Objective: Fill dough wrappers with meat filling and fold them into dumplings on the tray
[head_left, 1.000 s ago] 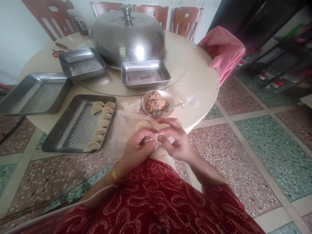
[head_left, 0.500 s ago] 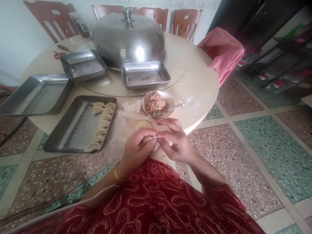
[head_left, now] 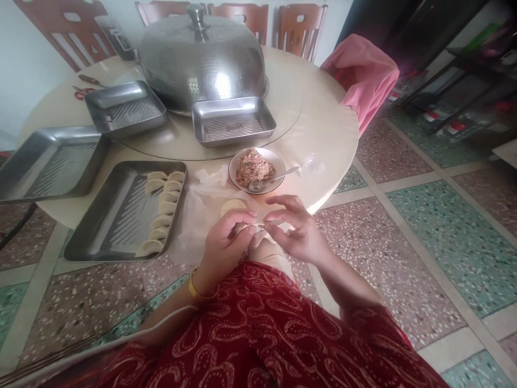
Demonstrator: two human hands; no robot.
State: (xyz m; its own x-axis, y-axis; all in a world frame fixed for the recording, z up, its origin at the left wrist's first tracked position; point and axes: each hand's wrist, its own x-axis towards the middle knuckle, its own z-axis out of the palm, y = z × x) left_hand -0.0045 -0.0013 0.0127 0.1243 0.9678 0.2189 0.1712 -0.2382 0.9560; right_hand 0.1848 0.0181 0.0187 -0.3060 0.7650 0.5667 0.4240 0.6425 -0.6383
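Observation:
My left hand (head_left: 226, 242) and my right hand (head_left: 294, 229) meet just off the near edge of the round table, fingertips pinching a pale dumpling (head_left: 258, 225) between them; most of it is hidden by my fingers. A stack of round dough wrappers (head_left: 232, 206) lies on a clear plastic sheet (head_left: 200, 215) just beyond my left hand. Past my hands stands a small bowl of minced filling (head_left: 255, 168) with a metal spoon (head_left: 278, 177) in it. To the left, a steel tray (head_left: 109, 215) holds a column of several folded dumplings (head_left: 161, 207).
Three empty steel trays (head_left: 44, 161) (head_left: 123, 108) (head_left: 232, 121) sit on the table (head_left: 323, 134), two on a glass turntable beside a perforated steel dome cover (head_left: 202, 56). A pink cloth (head_left: 363, 73) drapes a chair at right. Wooden chairs stand behind. Terrazzo floor lies below.
My view has shifted slightly so the table sits further left. My right fingers have opened a little and moved along the dumpling's edge; my left hand stays pinched on it.

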